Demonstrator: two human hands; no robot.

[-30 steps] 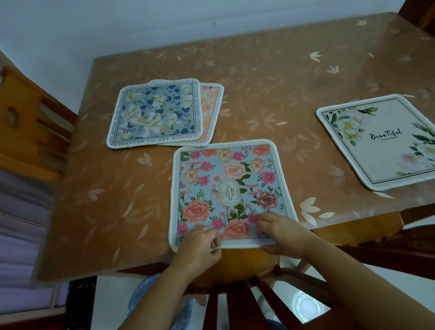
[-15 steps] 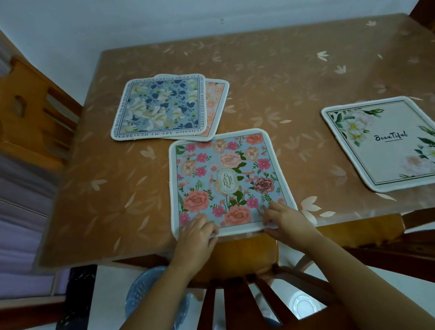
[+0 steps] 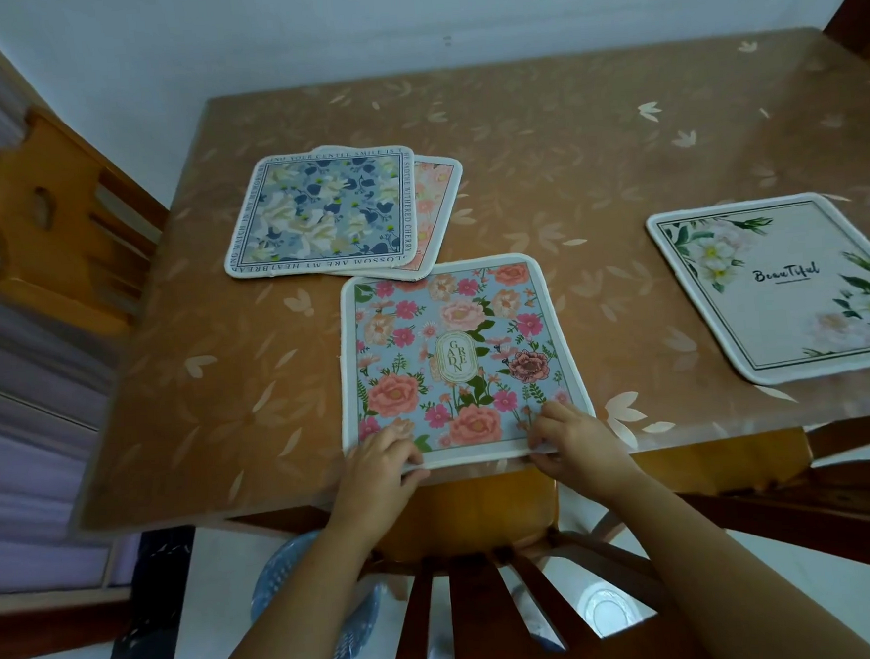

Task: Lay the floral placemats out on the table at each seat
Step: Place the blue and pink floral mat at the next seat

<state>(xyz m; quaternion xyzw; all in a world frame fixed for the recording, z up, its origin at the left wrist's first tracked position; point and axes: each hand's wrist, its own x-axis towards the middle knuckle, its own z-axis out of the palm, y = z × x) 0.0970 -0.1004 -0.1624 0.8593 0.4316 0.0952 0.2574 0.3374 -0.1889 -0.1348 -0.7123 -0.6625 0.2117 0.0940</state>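
Observation:
A light-blue placemat with pink flowers and the word "Garden" [image 3: 455, 348] lies flat at the table's near edge, above a chair back. My left hand [image 3: 381, 467] pinches its near left corner, fingers on top and thumb under the edge. My right hand [image 3: 574, 440] pinches the near right corner the same way. A blue-and-white floral placemat [image 3: 321, 211] lies at the far left, on top of a pink floral placemat [image 3: 436, 195] that peeks out to its right. A white placemat reading "Beautiful" [image 3: 785, 289] lies flat at the right.
The table [image 3: 592, 174] has a brown leaf-patterned cover and stands against a pale wall. A wooden chair [image 3: 55, 227] is at its left side, another chair back [image 3: 472, 599] is right below my hands, and dark wood shows at the right.
The pink-flowered placemat has slid a little away from the table's near edge, its far corner now close to the stacked mats. Both hands stay on its near corners.

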